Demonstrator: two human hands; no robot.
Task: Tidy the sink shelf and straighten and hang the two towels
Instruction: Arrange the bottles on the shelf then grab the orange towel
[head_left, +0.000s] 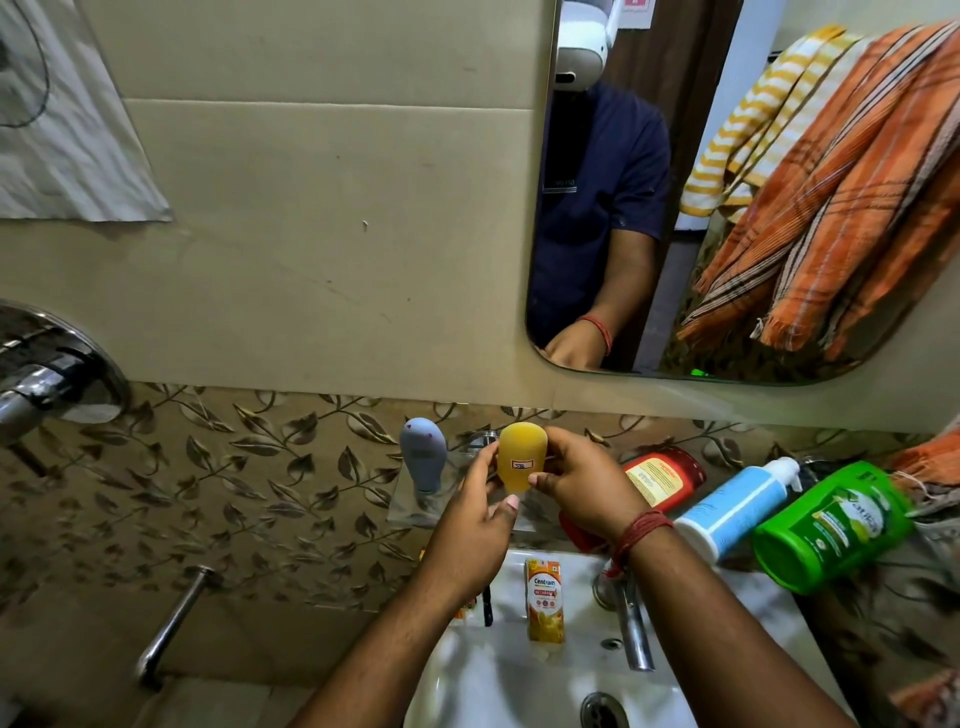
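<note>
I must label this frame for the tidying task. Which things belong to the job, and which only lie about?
Job: yellow bottle held by left hand and right hand; grey bottle; red bottle; white pump bottle; green bottle; towels.

Lying about: Centrum box; tap; mirror.

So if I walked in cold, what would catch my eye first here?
Probably the small yellow bottle, held up in the middle above the sink between the left hand and right hand. Next, the bright green bottle lying on its side at right, and the orange striped towel bunched in the mirror.
</note>
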